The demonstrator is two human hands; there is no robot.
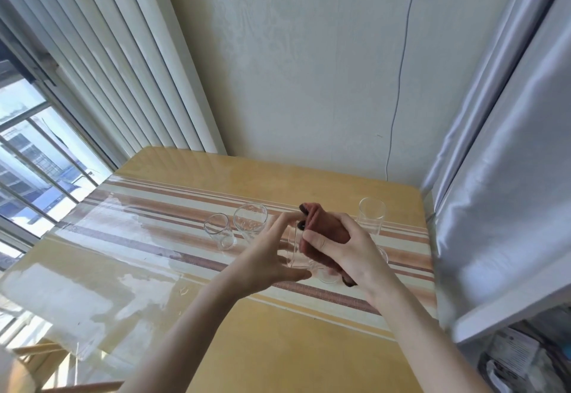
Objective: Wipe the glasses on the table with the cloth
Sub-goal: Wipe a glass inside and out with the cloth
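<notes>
My left hand point(272, 253) grips a clear glass point(293, 253) held above the table, fingers spread around its side. My right hand point(343, 250) is closed on a reddish-brown cloth point(324, 225) and presses it against that glass. Two more clear glasses point(218, 232) point(250, 222) stand side by side on the striped band just left of my hands. Another glass point(372, 215) stands upright behind my right hand. A further glass point(327, 273) shows partly beneath my right hand, mostly hidden.
The yellow table point(278, 346) has a striped runner under a clear cover. A window with blinds point(102, 83) is at the left, a wall behind, and a silver-covered cabinet point(500, 207) close on the right. A cord point(398, 83) hangs down the wall.
</notes>
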